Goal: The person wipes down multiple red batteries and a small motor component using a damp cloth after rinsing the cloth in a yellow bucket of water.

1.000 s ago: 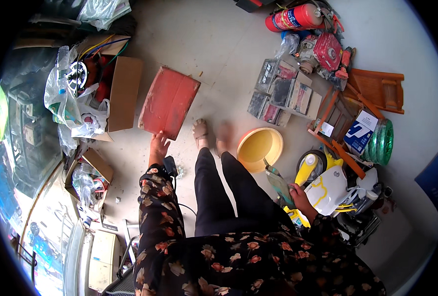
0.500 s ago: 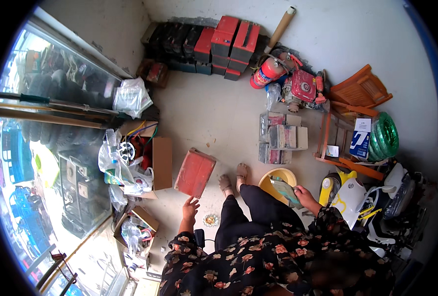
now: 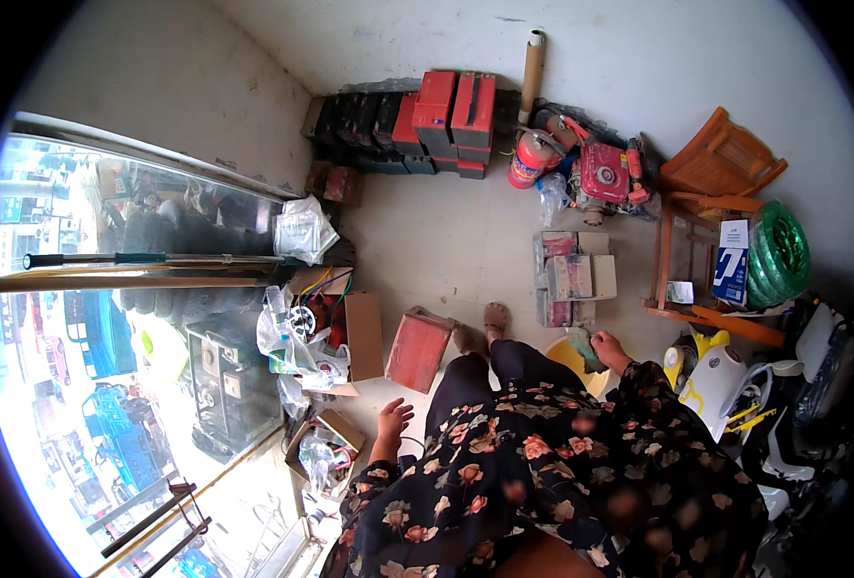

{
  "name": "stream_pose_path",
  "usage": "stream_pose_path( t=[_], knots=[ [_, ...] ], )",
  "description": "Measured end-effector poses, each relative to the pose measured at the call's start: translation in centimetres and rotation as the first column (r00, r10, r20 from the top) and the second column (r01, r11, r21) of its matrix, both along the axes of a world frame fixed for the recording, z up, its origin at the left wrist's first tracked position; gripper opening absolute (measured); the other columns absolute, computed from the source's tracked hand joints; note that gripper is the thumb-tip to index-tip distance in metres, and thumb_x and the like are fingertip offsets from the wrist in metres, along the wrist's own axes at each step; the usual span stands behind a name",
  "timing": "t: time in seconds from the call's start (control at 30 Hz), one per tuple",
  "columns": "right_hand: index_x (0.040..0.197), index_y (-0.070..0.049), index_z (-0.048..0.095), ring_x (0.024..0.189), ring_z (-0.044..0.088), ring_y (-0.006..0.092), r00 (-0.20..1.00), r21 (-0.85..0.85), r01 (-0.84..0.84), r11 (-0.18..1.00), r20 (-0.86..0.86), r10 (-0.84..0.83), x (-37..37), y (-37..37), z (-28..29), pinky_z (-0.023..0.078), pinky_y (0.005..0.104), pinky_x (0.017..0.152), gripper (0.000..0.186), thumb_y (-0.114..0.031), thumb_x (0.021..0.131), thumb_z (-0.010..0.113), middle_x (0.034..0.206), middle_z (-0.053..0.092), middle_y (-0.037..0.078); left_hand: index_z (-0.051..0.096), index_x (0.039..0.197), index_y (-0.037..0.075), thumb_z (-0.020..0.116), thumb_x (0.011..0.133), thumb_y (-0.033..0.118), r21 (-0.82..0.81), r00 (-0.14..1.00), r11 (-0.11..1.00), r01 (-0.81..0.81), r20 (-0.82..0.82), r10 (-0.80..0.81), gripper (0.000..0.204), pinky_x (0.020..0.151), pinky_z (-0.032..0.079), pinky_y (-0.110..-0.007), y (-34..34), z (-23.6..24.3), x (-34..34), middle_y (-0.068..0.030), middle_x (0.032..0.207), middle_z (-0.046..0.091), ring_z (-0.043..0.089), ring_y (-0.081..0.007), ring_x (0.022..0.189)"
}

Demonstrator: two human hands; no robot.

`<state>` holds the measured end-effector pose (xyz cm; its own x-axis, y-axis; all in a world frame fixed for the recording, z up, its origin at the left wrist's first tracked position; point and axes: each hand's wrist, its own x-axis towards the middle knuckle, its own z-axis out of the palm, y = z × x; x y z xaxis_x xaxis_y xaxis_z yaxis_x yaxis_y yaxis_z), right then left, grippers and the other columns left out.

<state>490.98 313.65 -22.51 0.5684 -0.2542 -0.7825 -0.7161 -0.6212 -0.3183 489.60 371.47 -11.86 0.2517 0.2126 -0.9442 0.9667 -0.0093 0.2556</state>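
My left hand [image 3: 394, 420] is held in the air with its fingers apart and nothing in them. Just ahead of it, a dusty red block-shaped box or battery [image 3: 420, 349] lies on the floor by my feet. A grey-green rag [image 3: 586, 349] is gripped in my right hand [image 3: 611, 350], hanging over a yellow basin [image 3: 560, 354] on the floor. My sleeve and shirt partly hide the basin.
Red and black batteries [image 3: 435, 111] line the far wall. Beyond the basin stand stacked cartons [image 3: 571, 277]; a red engine [image 3: 602, 171], wooden chair [image 3: 706, 316] and white-yellow scooter [image 3: 719, 376] occupy the right. Open cardboard boxes [image 3: 364, 335] sit left, beside the window.
The whole view has shifted, so the room sits further right and lower. My left hand has drawn back from the red box. My right hand still grips the rag over the basin.
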Motion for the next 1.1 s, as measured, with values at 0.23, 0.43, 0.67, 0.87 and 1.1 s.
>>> stream_pose_path(
  t=[0.23,0.43,0.67,0.87,1.1],
  knots=[
    [0.111,-0.002,0.059,0.102,0.057,0.0406,0.977,0.117,0.185,0.976,0.081,-0.195,1.2,-0.8,-1.3,0.046,0.0437,0.086,0.04,-0.033,0.088,0.051,0.107,0.063,0.023,0.049,0.132,0.006,0.044,0.092,0.014,0.043,0.993,0.995,0.089,0.076,-0.092,0.041,0.08,0.046,-0.036,-0.7,0.5,7.3,-0.0115,0.112,0.067,0.065,-0.0219,0.094],
    [0.105,-0.001,0.056,0.085,0.055,0.0207,0.947,0.207,0.291,0.934,0.074,-0.312,-0.7,-1.5,-1.2,0.044,0.0358,0.077,0.03,-0.026,0.09,0.05,0.09,0.059,0.01,0.052,0.13,0.007,0.046,0.091,0.014,0.072,0.976,0.982,0.174,0.121,-0.182,0.039,0.069,0.047,-0.027,-1.2,0.8,13.5,-0.0085,0.107,0.068,0.066,-0.0166,0.086],
    [0.097,0.004,0.061,0.086,0.062,0.0347,0.947,0.118,0.319,0.94,-0.011,-0.32,-4.4,-2.9,-1.1,0.046,0.0426,0.075,0.035,-0.028,0.085,0.05,0.09,0.065,0.021,0.05,0.13,0.007,0.045,0.093,0.016,-0.013,0.954,0.975,0.224,0.209,-0.216,0.039,0.078,0.047,-0.031,-2.3,1.4,17.4,-0.0095,0.111,0.066,0.064,-0.0179,0.093],
    [0.092,0.004,0.063,0.08,0.063,0.0342,0.966,0.116,0.255,0.96,0.009,-0.258,-3.4,-3.2,-0.7,0.046,0.0433,0.071,0.036,-0.03,0.084,0.052,0.083,0.065,0.021,0.048,0.133,0.007,0.045,0.094,0.017,0.012,0.949,0.973,0.231,0.217,-0.228,0.04,0.083,0.047,-0.034,-1.5,1.5,18.5,-0.0103,0.114,0.065,0.063,-0.0189,0.097],
    [0.097,0.003,0.058,0.088,0.058,0.043,0.999,0.054,0.036,0.998,-0.043,-0.034,6.7,-1.5,-1.9,0.046,0.0461,0.078,0.038,-0.032,0.088,0.049,0.089,0.062,0.024,0.05,0.131,0.007,0.045,0.092,0.014,0.04,0.995,0.995,0.087,0.037,-0.088,0.04,0.069,0.045,-0.03,3.5,0.7,12.5,-0.01,0.11,0.067,0.066,-0.0183,0.089]
  ],
)
